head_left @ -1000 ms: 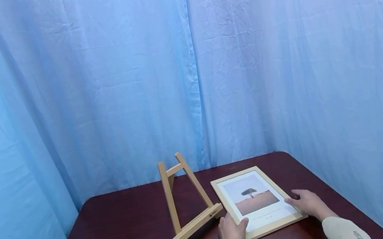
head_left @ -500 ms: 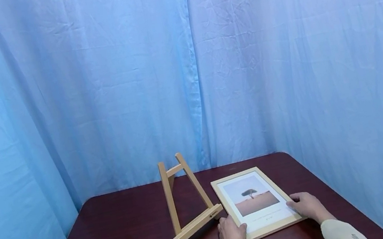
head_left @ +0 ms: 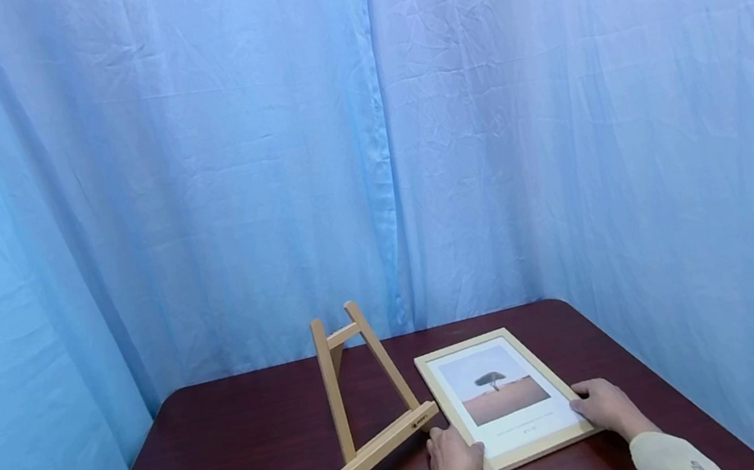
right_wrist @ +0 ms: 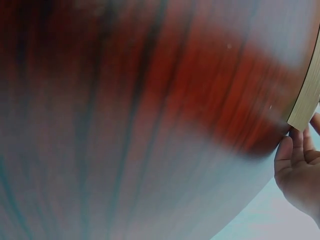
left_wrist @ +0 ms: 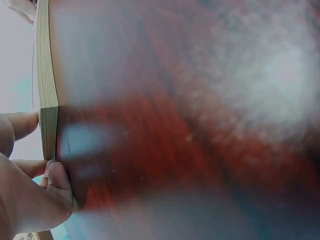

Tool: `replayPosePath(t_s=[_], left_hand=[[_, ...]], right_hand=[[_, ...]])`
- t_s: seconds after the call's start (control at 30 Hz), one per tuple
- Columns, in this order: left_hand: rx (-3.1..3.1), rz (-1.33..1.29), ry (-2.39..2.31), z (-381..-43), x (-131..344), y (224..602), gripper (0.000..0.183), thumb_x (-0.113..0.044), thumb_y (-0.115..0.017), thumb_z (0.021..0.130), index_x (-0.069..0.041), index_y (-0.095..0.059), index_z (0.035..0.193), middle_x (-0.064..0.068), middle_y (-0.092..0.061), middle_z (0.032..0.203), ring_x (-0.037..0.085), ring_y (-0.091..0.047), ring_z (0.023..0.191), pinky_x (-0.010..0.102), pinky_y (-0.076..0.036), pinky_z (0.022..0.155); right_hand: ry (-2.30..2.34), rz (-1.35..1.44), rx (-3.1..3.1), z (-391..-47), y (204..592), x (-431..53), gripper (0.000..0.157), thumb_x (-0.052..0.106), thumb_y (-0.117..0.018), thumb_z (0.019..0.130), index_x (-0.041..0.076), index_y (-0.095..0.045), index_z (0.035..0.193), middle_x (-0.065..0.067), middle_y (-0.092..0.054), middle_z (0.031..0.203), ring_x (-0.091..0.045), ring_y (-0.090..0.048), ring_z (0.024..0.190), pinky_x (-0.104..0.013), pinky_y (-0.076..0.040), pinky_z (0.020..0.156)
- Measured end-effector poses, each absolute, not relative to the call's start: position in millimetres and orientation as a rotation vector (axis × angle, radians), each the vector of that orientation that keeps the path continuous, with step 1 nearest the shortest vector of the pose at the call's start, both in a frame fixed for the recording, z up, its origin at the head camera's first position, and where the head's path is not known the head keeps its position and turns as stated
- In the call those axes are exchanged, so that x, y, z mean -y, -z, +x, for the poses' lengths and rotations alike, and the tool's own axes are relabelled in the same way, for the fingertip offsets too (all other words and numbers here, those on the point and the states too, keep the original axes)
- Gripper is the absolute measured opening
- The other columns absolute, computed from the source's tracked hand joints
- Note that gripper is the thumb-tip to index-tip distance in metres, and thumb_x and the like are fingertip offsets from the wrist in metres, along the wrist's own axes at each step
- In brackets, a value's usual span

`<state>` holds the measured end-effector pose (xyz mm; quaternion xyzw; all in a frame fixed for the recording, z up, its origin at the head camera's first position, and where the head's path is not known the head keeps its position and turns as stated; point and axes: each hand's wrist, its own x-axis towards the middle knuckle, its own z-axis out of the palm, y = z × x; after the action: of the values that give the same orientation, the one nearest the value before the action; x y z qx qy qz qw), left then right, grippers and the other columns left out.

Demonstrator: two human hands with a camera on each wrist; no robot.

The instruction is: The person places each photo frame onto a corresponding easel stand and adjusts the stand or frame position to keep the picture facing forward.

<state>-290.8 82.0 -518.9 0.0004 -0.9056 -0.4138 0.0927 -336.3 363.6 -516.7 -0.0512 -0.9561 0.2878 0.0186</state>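
A light wooden picture frame [head_left: 537, 453] with a print of a lone tree lies face up, flat or nearly so, at the table's right side. My left hand [head_left: 454, 461] grips its left edge near the front corner, thumb on top. In the left wrist view, the fingers [left_wrist: 59, 185] of that hand curl against the frame's side [left_wrist: 47, 75]. On the opposite edge my right hand [head_left: 609, 406] holds the frame, thumb over the border. The right wrist view shows its fingers [right_wrist: 296, 145] at the frame's corner [right_wrist: 301, 117], their tips partly hidden.
A wooden tabletop easel [head_left: 389, 441] stands just left of the frame, its front ledge close to my left hand. Dark red-brown table [head_left: 235, 458] surface spreads to the left. Blue curtains [head_left: 224, 169] hang behind and on both sides.
My right hand has shifted slightly down along the frame's right edge, and its fingers have drawn in. The frame and left hand have barely moved; the easel stays put.
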Motion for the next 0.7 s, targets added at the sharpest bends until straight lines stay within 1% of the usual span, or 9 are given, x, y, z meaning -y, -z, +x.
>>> replayPosePath(t_s=[0.17,0.53,0.7], left_hand=[[2.734,0.015,1.190,-291.4,-81.7,515.8,0.022,-0.014,-0.078,0.077,0.004,-0.066,0.078,0.018,-0.049,0.090,0.033,-0.052,0.087,0.048,-0.050,0.075],[2.777,0.044,1.173,-292.9,-83.4,514.2,0.020,-0.012,-0.078,0.077,0.003,-0.066,0.079,0.017,-0.049,0.091,0.032,-0.052,0.088,0.047,-0.049,0.077],[2.768,0.029,1.213,-293.2,-81.3,511.9,0.020,-0.012,-0.078,0.077,0.003,-0.067,0.084,0.017,-0.050,0.091,0.033,-0.053,0.088,0.047,-0.049,0.077]], right_hand=[[-0.893,-0.154,2.957,-335.5,516.7,-362.3,0.038,0.008,-0.064,0.093,-0.015,-0.061,0.123,-0.036,-0.058,0.123,-0.053,-0.052,0.116,-0.060,-0.045,0.093],[-1.150,-0.210,2.905,-336.2,516.5,-364.1,0.036,0.003,-0.064,0.091,-0.017,-0.060,0.121,-0.037,-0.057,0.122,-0.051,-0.054,0.113,-0.056,-0.049,0.088],[-1.219,-0.247,2.883,-336.2,514.9,-365.2,0.038,0.002,-0.063,0.089,-0.018,-0.059,0.121,-0.038,-0.056,0.122,-0.052,-0.054,0.113,-0.054,-0.050,0.087]])
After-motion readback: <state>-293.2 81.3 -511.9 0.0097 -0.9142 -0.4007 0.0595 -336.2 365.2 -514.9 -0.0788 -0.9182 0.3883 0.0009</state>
